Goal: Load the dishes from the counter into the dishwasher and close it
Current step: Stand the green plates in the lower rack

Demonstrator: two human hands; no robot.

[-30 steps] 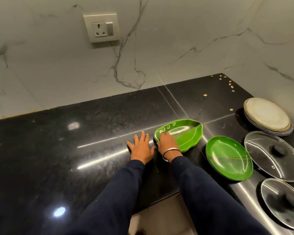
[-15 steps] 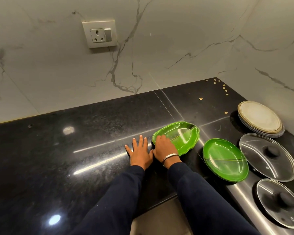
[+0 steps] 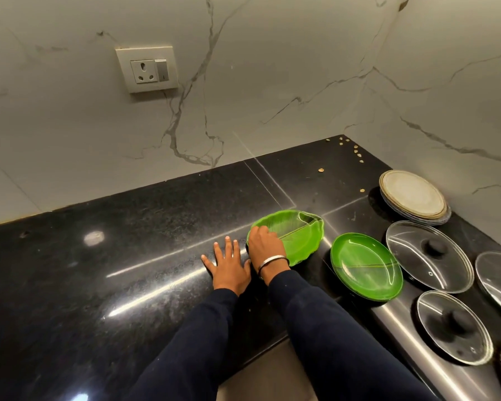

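At lower centre, the left hand (image 3: 229, 267) lies flat on the black bench (image 3: 99, 270) near its front edge. Beside it, the right hand (image 3: 265, 246) curls its grip over the leaf-shaped green dish (image 3: 298, 238); bare bench spreads leftward. No writing is readable.

Left hand (image 3: 229, 270): palm down, fingers (image 3: 228, 247) straight and spread flat on the surface.
Right hand (image 3: 265, 246): just beside the left fingers, its own fingers curled downward, bangle at the wrist.
Forearms: dark sleeves, reaching forward side by side.
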